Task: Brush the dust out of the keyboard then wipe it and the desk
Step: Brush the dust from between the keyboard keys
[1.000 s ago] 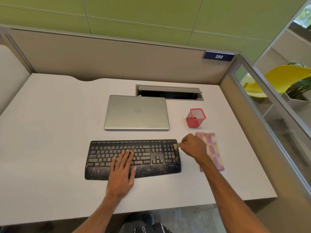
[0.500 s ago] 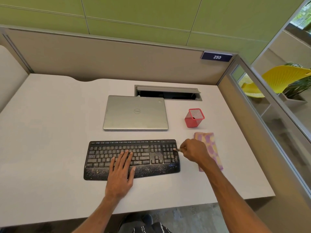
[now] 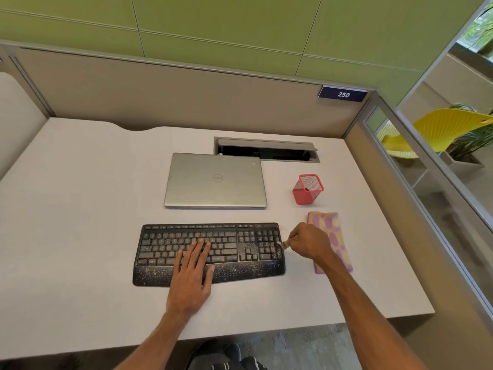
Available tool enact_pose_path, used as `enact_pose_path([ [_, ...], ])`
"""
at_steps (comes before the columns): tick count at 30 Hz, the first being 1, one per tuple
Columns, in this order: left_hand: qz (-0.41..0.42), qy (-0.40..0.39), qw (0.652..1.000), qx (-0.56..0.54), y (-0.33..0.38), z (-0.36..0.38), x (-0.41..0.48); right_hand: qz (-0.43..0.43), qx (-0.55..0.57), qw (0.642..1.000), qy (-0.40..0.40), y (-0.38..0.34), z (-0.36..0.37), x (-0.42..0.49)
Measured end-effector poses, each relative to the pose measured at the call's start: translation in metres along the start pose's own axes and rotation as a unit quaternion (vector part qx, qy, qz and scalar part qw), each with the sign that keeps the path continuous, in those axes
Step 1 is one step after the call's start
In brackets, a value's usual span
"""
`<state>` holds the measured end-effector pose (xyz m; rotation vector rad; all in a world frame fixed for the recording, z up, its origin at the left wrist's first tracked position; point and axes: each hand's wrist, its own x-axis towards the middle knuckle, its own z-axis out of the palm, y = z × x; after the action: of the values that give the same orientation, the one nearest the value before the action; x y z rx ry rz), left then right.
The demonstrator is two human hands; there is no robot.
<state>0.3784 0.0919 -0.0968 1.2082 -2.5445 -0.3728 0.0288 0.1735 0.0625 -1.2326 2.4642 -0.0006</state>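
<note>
A black keyboard point(image 3: 170, 247) speckled with pale dust lies on the white desk point(image 3: 80, 209). My left hand point(image 3: 193, 273) rests flat on its middle keys and palm rest, fingers apart. My right hand point(image 3: 309, 243) is closed on a small brush point(image 3: 282, 244), whose bristle tip touches the keyboard's right edge by the number pad. A pink, purple and yellow cloth point(image 3: 334, 231) lies on the desk right of the keyboard, partly under my right forearm.
A shut silver laptop point(image 3: 216, 180) lies behind the keyboard. A red mesh pen cup point(image 3: 306, 189) stands to its right. An open cable hatch point(image 3: 266, 150) sits at the back. Partition walls bound the desk at the back, left and right.
My right hand has moved the brush down along the keyboard's right edge, toward me. My left hand has stayed pressed on the keys.
</note>
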Motion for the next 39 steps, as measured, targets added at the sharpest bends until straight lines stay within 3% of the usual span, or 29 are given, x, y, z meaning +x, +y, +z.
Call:
enact_pose_path([
  [6, 0.002, 0.0, 1.0, -0.001, 0.0, 0.0, -0.001, 0.009, 0.029, 0.998, 0.062, 0.006, -0.002, 0.005],
  [12, 0.0, -0.003, 1.0, 0.005, 0.0, 0.0, 0.0, -0.009, 0.014, 1.0, 0.006, -0.001, -0.003, 0.006],
  [17, 0.001, -0.002, 1.0, 0.004, 0.0, 0.001, 0.0, -0.015, -0.009, 0.998, 0.054, 0.005, 0.001, 0.008],
  [22, 0.0, -0.006, 1.0, 0.007, 0.0, 0.0, -0.001, -0.062, -0.075, 0.995, -0.003, 0.008, -0.009, 0.007],
  [35, 0.001, -0.002, 1.0, 0.001, 0.001, -0.001, 0.0, -0.162, -0.144, 0.976, 0.023, -0.014, -0.002, 0.008],
  [39, 0.0, 0.0, 1.0, -0.002, 0.001, -0.001, 0.0, -0.145, -0.144, 0.978, 0.037, -0.006, -0.012, 0.01],
])
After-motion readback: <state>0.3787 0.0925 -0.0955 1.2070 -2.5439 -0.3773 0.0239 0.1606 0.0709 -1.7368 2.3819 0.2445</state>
